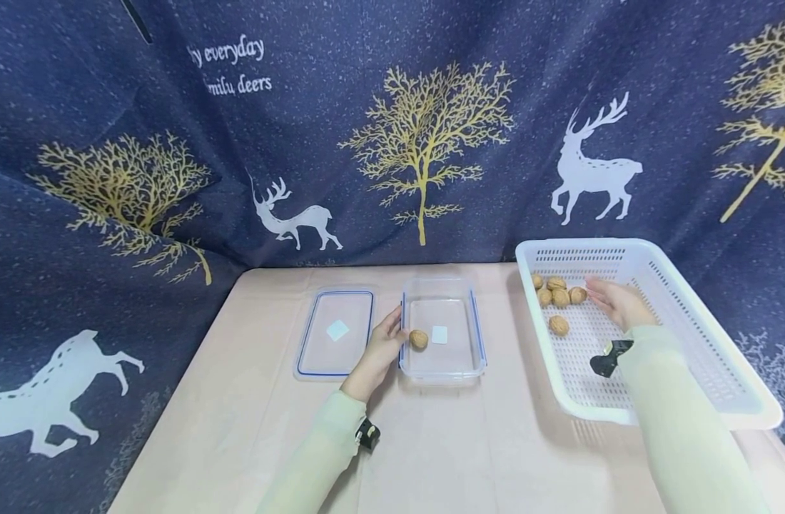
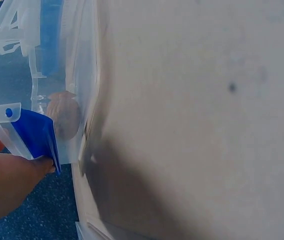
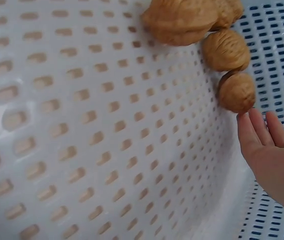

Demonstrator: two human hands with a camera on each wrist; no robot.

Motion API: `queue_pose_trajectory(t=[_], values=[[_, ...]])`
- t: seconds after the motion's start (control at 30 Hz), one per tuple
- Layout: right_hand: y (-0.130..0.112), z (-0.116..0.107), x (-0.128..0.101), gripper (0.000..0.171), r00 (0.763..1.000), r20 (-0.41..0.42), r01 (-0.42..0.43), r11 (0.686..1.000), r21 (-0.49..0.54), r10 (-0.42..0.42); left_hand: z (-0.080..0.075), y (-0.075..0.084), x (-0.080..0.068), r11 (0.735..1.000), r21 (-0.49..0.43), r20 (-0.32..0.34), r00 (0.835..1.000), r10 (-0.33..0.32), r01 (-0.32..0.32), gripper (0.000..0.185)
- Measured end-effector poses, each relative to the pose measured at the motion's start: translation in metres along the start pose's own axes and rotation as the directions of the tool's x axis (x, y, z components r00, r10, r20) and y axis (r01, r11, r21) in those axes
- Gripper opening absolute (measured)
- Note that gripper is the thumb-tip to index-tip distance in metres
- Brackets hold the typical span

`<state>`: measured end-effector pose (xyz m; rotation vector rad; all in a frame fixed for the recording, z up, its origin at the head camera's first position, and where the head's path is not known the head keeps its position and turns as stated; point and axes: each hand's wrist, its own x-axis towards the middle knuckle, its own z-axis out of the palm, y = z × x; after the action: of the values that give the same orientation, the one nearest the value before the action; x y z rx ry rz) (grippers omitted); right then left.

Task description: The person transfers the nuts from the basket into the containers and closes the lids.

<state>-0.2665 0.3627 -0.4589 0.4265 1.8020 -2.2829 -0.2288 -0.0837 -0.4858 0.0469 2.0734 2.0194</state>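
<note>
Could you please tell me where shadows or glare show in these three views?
Left wrist: dark shadow on the table beside the box; right wrist: whitish glare on the basket, at picture left; head: fairly even light, faint shadow along the basket's near edge.

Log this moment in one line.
left hand: touching blue latch of clear container | right hand: extended beside walnut in white basket | container: one walnut | lid: off, left of container
</note>
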Motion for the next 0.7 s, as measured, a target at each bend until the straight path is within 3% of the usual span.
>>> queue_pose_trajectory(t=[0.13,0.3,0.47,0.7], values=[[0.005,-0.003,0.005,0.052,0.999,0.008,-0.044,0.998,-0.038,0.044,-0.001,0.001,0.0,1.0,-0.001,0.018,1.0,-0.004,0.004,0.058],[0.01,-0.008,0.01,0.042,0.998,0.028,-0.048,0.998,-0.034,0.049,-0.001,0.011,-0.006,1.0,0.014,0.035,0.999,-0.02,0.019,0.058],[0.013,-0.009,0.011,0.071,0.998,0.042,-0.032,0.991,-0.127,0.038,0.0,0.002,-0.002,1.0,0.019,0.014,1.0,-0.009,0.009,0.058],[0.014,-0.003,0.013,0.078,0.999,-0.018,-0.034,0.926,-0.376,0.029,0.0,0.002,-0.002,1.0,0.024,0.004,1.0,-0.014,0.014,0.058]])
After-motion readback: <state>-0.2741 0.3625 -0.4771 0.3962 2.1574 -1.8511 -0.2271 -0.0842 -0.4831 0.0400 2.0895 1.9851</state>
